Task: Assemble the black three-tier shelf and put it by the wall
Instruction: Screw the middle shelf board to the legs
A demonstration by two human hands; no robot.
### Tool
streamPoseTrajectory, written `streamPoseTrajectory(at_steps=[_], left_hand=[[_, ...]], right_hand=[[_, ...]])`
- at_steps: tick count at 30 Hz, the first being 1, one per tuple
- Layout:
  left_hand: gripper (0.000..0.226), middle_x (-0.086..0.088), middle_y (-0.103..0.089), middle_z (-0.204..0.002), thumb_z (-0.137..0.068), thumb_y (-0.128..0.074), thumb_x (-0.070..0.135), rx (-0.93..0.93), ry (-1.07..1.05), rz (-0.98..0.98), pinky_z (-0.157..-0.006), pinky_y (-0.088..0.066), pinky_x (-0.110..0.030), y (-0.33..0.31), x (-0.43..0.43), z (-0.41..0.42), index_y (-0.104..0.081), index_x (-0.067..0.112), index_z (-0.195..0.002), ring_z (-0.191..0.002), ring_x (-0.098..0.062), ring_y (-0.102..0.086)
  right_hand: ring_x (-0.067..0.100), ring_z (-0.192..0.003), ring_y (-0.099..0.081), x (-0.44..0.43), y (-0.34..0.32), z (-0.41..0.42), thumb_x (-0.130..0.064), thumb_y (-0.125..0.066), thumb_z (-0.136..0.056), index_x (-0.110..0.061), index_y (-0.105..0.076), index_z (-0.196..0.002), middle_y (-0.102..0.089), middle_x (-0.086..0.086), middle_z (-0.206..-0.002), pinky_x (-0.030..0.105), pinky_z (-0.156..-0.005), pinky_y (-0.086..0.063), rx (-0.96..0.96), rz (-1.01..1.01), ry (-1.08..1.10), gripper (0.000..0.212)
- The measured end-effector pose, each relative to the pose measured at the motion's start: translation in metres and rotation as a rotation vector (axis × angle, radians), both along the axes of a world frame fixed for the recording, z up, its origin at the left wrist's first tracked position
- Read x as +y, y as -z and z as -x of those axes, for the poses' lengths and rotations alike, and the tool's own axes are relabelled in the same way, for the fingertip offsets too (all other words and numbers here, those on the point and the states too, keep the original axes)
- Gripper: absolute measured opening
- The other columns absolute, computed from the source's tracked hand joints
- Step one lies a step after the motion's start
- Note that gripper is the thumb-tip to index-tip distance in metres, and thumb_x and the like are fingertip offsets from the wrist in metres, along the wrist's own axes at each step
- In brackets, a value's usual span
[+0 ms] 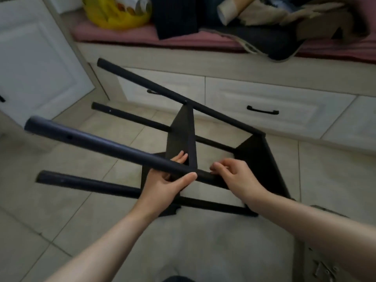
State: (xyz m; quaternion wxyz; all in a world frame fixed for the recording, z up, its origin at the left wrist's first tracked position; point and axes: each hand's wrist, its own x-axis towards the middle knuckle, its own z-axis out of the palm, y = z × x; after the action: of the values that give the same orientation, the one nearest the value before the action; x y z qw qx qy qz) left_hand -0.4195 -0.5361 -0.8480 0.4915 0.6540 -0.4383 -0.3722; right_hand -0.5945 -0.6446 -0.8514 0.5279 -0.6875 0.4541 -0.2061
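Left arm: reaches in from the lower left toward the centre, forearm bare.
Left hand (166,182): clamped round the near post (114,147). Fingertips (180,157) are seen curling over its far side and the thumb is laid along the near side.
Right arm: reaches in from the lower right, wrist turned inward.
Right hand (236,178): fingers are curled down onto the same post, just right of the left hand, with thumb and fingertips closed on it. Whether a small part is pinched there cannot be told.
Shelf (91,184): partly built and laid on its side on the tiled floor (81,220), in front of the drawers (284,100). Four posts point left, and the gripped one is uppermost.
Panels: two are fitted, the middle panel (181,135) just beyond the hands and the end panel (262,163) at right.
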Motion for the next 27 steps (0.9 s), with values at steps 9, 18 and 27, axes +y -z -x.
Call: streamPoseTrajectory(at_steps=[9, 18, 27], left_hand=[[0.066, 0.015, -0.064, -0.135, -0.066, -0.081, 0.044, 0.253, -0.156, -0.025, -0.081, -0.050, -0.007, 0.080, 0.036, 0.013, -0.061, 0.047, -0.129, -0.115, 0.005, -0.062], [0.056, 0.025, -0.067, -0.125, -0.064, -0.082, 0.043, 0.372, -0.247, -0.088, -0.082, -0.051, -0.009, 0.115, 0.059, 0.018, -0.067, 0.059, -0.116, -0.115, 0.005, -0.063], [0.055, 0.021, -0.069, -0.125, -0.068, -0.080, 0.038, 0.419, -0.296, -0.121, -0.090, -0.049, -0.010, 0.138, 0.079, 0.028, -0.067, 0.058, -0.118, -0.120, 0.001, -0.062]], right_hand=[[-0.006, -0.080, -0.067, 0.006, 0.039, -0.001, -0.031, -0.054, -0.100, -0.025, -0.068, -0.093, -0.074, -0.017, -0.081, 0.008, -0.071, -0.046, 0.105, -0.075, -0.156, 0.017], [-0.001, -0.084, -0.069, 0.011, 0.060, -0.005, -0.030, -0.057, -0.098, -0.025, -0.071, -0.093, -0.075, -0.017, -0.088, 0.012, -0.075, -0.050, 0.174, -0.132, -0.340, 0.016], [-0.003, -0.084, -0.069, 0.021, 0.075, -0.003, -0.031, -0.056, -0.098, -0.027, -0.067, -0.094, -0.075, -0.019, -0.092, 0.009, -0.073, -0.050, 0.192, -0.182, -0.449, 0.013]])
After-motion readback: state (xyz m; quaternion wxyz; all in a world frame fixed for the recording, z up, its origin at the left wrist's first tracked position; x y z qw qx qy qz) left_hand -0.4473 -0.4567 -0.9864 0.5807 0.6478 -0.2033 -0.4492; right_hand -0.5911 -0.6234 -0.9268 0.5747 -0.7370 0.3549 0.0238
